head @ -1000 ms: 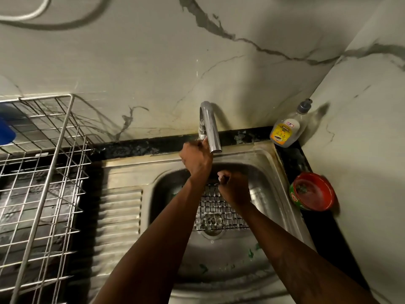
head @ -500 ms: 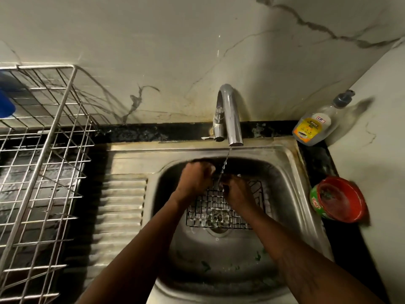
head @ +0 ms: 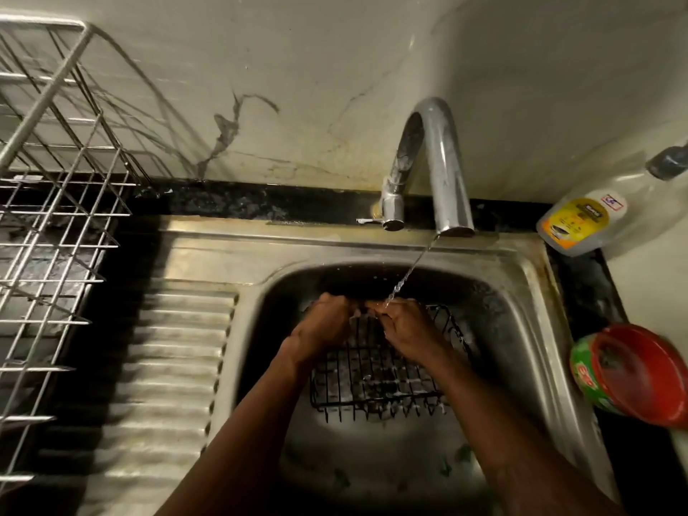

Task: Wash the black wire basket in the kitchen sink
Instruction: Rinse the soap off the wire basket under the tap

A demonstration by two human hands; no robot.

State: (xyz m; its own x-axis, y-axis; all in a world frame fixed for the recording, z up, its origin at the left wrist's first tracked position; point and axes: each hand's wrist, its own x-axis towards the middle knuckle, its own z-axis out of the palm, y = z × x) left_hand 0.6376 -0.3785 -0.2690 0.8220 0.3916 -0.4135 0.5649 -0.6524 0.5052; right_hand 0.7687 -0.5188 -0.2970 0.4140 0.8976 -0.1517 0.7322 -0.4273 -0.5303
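The black wire basket (head: 376,378) lies in the steel sink bowl (head: 521,329), under both of my hands. My left hand (head: 320,327) and my right hand (head: 407,331) are side by side at the basket's far rim, fingers curled over the wire. A thin stream of water falls from the chrome tap (head: 435,165) onto my right hand's fingers. The far rim of the basket is hidden behind my hands.
A steel wire dish rack (head: 56,217) stands on the left, beside the ribbed drainboard (head: 163,366). A dish soap bottle (head: 584,221) leans in the right corner. A red and green tub (head: 636,374) sits on the black counter to the sink's right.
My left hand came down from the tap handle to the basket rim beside my right hand. Water now runs from the tap. The view has moved closer to the sink.
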